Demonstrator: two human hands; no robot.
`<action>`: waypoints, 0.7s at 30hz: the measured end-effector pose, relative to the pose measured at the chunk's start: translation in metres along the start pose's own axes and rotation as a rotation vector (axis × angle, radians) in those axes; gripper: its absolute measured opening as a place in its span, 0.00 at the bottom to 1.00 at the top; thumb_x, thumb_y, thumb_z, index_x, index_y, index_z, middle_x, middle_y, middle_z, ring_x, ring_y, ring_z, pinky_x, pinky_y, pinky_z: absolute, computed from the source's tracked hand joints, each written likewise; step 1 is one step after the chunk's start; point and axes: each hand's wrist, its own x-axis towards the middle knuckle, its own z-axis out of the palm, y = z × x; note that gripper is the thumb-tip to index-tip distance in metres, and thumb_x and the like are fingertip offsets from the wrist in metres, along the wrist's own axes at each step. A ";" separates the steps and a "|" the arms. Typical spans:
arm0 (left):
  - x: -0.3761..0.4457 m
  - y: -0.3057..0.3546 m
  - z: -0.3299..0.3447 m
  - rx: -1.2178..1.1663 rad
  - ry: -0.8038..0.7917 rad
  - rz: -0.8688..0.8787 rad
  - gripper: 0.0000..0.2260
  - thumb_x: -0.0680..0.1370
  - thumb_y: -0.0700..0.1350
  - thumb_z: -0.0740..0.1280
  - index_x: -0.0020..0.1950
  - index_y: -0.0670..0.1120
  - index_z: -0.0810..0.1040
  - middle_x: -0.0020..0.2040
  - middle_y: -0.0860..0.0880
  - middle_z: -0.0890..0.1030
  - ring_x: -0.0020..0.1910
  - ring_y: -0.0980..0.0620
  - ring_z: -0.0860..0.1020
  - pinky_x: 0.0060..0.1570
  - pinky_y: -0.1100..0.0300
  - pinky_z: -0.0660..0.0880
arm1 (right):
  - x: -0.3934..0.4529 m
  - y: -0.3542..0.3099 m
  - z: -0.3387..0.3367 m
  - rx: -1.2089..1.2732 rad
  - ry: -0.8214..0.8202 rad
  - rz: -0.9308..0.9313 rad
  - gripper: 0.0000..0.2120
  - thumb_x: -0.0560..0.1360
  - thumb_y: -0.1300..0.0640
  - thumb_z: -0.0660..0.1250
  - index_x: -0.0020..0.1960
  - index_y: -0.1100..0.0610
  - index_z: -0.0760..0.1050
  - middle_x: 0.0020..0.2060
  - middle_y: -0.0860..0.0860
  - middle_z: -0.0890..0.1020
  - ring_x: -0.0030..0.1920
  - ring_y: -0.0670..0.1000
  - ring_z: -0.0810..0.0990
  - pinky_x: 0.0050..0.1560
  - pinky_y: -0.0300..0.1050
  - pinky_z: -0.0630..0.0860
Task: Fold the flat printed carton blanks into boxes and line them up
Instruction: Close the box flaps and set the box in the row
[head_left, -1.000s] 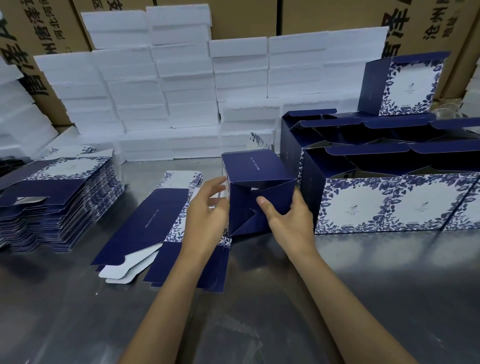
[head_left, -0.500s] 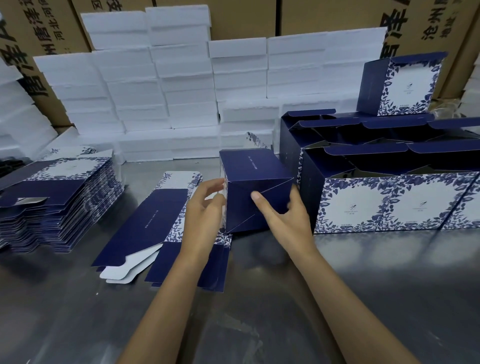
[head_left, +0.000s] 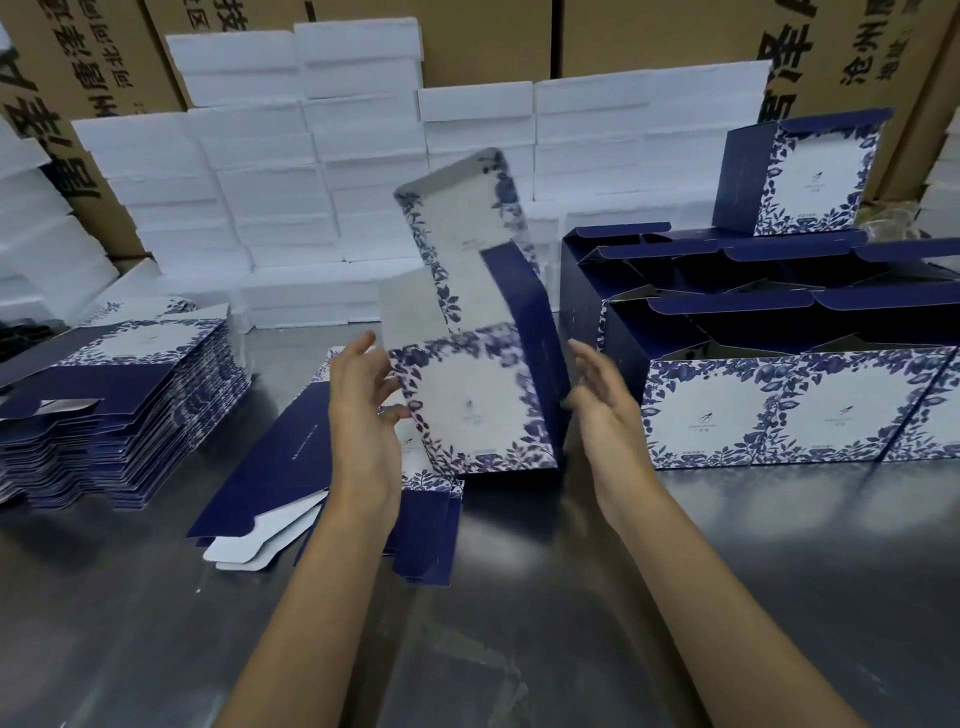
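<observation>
Carton box (head_left: 483, 400) stands between my two hands, freshly squared up, its printed face toward me and its lid flap raised and blurred above it. My left hand (head_left: 363, 400) has fingers spread, thumb and fingertips touching the box's left edge in a light grip; my right hand (head_left: 602, 400) is open-palmed against or just beside the navy side panel, and I cannot tell whether it truly presses. I judge the folding of this one is about finished and the step in hand is setting it down to join the row.

Next move, as I read it: slide it right until its navy side meets the lined-up boxes (head_left: 779, 405), fronts flush. That gap is narrow, so my right hand must clear out first. The raised lid could catch the open flaps of the neighbours.

Loose flat blanks (head_left: 291, 457) lie just beside and partly under the box on the left, with a tall blank stack (head_left: 130, 395) farther left. The metal surface (head_left: 519, 597) nearer me is open room.
</observation>
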 end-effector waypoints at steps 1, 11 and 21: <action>-0.001 0.000 0.001 0.007 -0.027 -0.009 0.23 0.70 0.53 0.64 0.64 0.50 0.79 0.51 0.50 0.79 0.44 0.53 0.73 0.39 0.60 0.69 | -0.001 0.000 0.000 -0.023 0.013 -0.013 0.24 0.78 0.68 0.59 0.59 0.42 0.79 0.55 0.38 0.82 0.47 0.30 0.81 0.41 0.27 0.75; -0.015 -0.003 0.007 0.383 -0.146 0.053 0.19 0.71 0.63 0.65 0.57 0.56 0.80 0.53 0.54 0.82 0.47 0.58 0.78 0.47 0.55 0.74 | -0.024 -0.028 0.016 -0.129 -0.086 0.000 0.45 0.59 0.19 0.67 0.72 0.36 0.69 0.65 0.31 0.76 0.64 0.33 0.73 0.62 0.34 0.67; -0.017 0.010 0.009 0.669 -0.216 0.064 0.12 0.78 0.47 0.64 0.43 0.38 0.70 0.38 0.50 0.70 0.36 0.55 0.68 0.40 0.58 0.66 | -0.024 -0.019 0.022 -0.112 -0.068 0.004 0.29 0.68 0.44 0.73 0.69 0.41 0.73 0.55 0.38 0.84 0.55 0.41 0.83 0.61 0.51 0.80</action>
